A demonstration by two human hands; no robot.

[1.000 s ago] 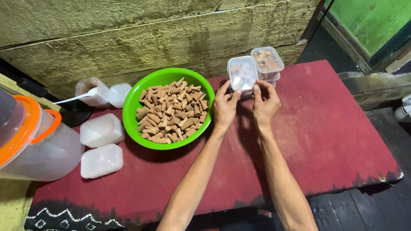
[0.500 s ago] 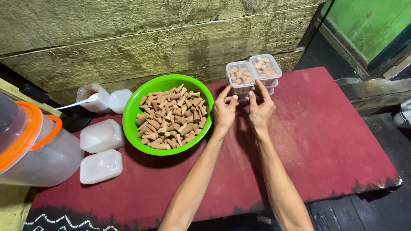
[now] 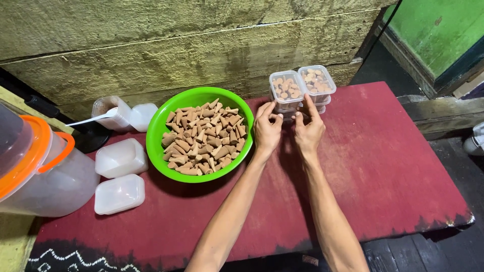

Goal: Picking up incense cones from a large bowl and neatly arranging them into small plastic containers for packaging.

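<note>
Far left: a large clear jug (image 3: pixel 45 176) with an orange rim and handle, at the edge of the red-covered table (image 3: pixel 393 166).

Beside it: two lidded white tubs (image 3: pixel 120 174), one behind the other. Behind them, two more whitish tubs (image 3: pixel 123 115) against the wall, a white spoon (image 3: pixel 91 118) resting in one.

Centre: a bright green bowl (image 3: pixel 156 136) heaped with tan cone-shaped pieces (image 3: pixel 204 137).

Right of the bowl: the person's left hand (image 3: pixel 267 131), fingers loosely curled, fingertips at the base of the near stack of clear boxes (image 3: pixel 286 89); it clasps nothing firmly.

Next: the right hand (image 3: pixel 308 132), forefinger raised against the same stack, likewise loose.

Behind: a second stack of clear boxes (image 3: pixel 316 83), touching the first, both filled with tan pieces and standing at the table's back edge near the wall.
</note>
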